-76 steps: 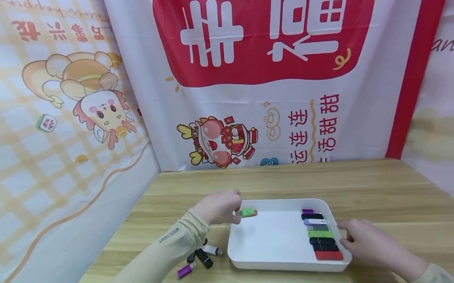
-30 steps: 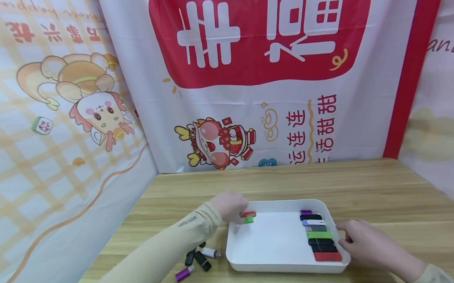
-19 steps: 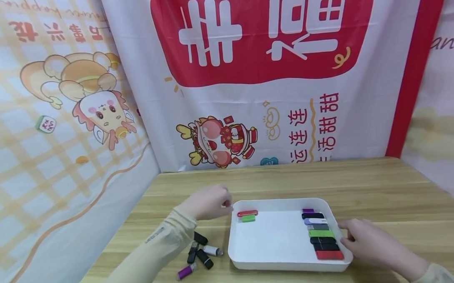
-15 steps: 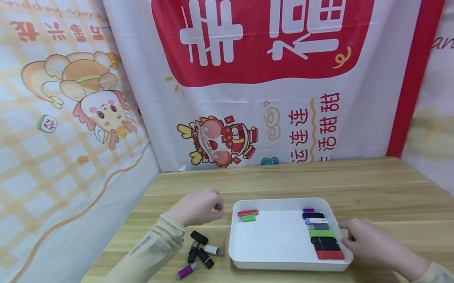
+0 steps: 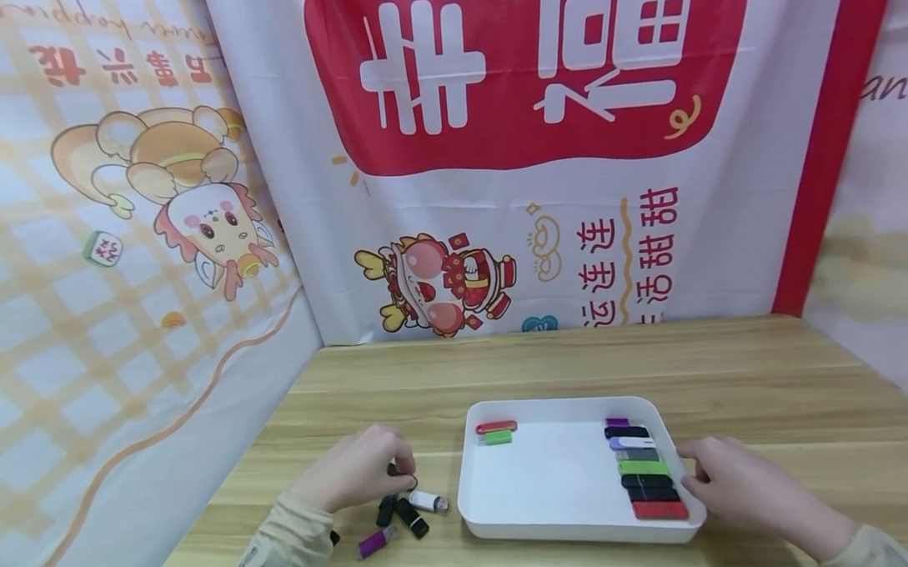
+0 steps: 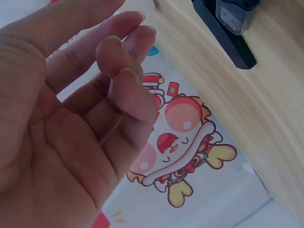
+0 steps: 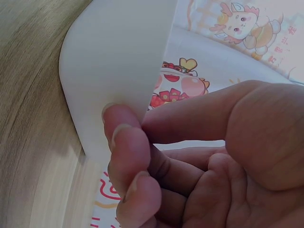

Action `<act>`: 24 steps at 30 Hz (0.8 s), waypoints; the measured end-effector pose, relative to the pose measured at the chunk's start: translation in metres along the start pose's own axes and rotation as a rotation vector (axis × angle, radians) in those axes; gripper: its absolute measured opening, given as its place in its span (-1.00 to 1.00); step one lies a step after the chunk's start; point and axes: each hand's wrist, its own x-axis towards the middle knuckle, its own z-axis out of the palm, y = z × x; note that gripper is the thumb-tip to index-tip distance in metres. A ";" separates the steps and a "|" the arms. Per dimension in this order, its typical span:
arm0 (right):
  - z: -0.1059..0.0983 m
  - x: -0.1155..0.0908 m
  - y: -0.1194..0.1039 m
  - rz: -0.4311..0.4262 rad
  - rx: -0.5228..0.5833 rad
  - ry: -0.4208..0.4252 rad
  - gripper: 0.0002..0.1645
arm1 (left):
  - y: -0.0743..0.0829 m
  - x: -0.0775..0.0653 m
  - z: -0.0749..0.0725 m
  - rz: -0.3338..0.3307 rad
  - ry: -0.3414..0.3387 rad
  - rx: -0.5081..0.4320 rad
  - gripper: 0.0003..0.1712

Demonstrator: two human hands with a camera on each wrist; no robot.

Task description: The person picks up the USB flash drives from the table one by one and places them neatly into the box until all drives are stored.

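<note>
My left hand (image 5: 359, 470) is over several USB drives on the table, beside a black one that its fingers partly cover. In the left wrist view, the fingers are loosely bent and hold nothing visible; black drives (image 6: 232, 40) lie apart from them. A white drive (image 5: 429, 502), a black drive (image 5: 413, 518) and a purple drive (image 5: 373, 543) lie there too. My right hand (image 5: 739, 486) grips the right wall of a white tray (image 5: 558, 480). Inside, a red drive (image 5: 496, 427) lies above a green drive (image 5: 497, 438) at the upper left.
Down the tray's right side runs a column of several drives, with a lime-green drive (image 5: 644, 467) midway and a red drive (image 5: 660, 510) nearest. The wooden table (image 5: 562, 363) meets a printed cloth (image 5: 436, 192) at the back; cloth also hangs on both sides.
My left hand has set the green drive below the red one, let go, and moved left and down to the loose drives. My right hand stays at the tray.
</note>
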 end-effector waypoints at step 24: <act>-0.001 -0.006 0.000 -0.012 0.012 0.021 -0.51 | 0.002 0.000 0.015 -0.011 0.043 -0.083 -0.95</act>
